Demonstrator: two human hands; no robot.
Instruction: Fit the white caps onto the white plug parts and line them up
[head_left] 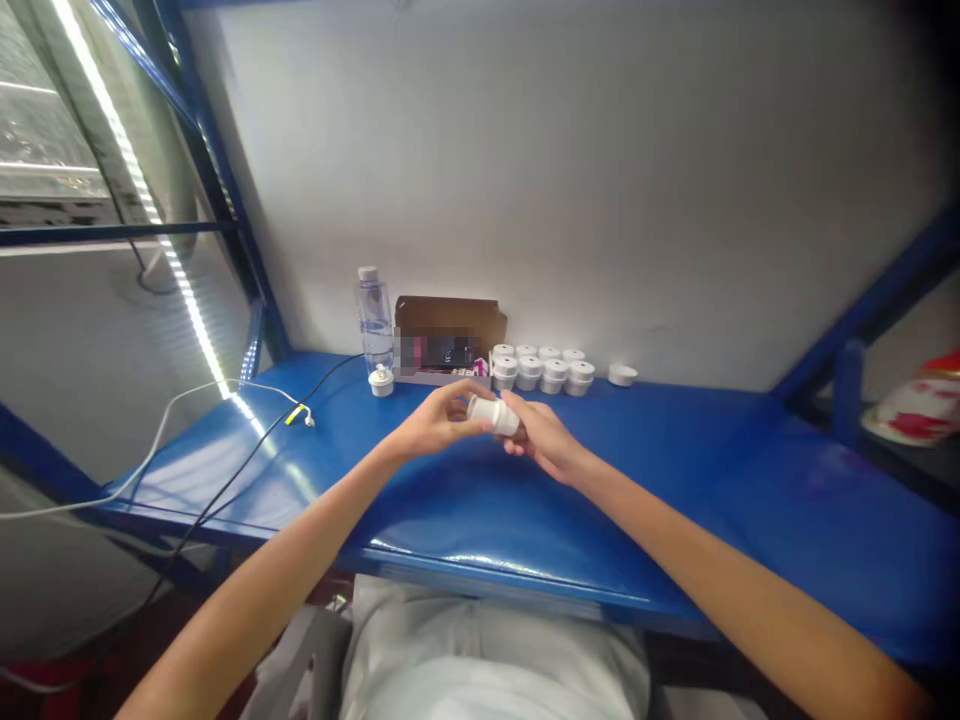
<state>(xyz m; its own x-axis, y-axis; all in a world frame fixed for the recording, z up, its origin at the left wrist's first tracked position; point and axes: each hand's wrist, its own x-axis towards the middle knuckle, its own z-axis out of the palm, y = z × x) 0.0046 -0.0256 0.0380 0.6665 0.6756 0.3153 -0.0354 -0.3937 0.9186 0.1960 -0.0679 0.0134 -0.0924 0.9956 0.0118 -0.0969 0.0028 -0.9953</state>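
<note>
Both hands hold one small white round plastic jar (493,414) up in the air, just over the shiny blue metal table (675,480): the left hand (435,422) grips one end with its fingers and the right hand (541,436) grips the other end. Behind the hands, by the white wall, stand a bunch of small white jars (542,368), a brown cardboard box (448,340) and a clear plastic water bottle (373,318). One more little white jar (381,381) sits by the bottle, and a white cable (172,410) and a black cable (247,462) lie on the left side of the table.

A glossy blue metal workbench (750,480) stands against a plain white wall (562,150), lit by an LED strip (135,180) at left.
</note>
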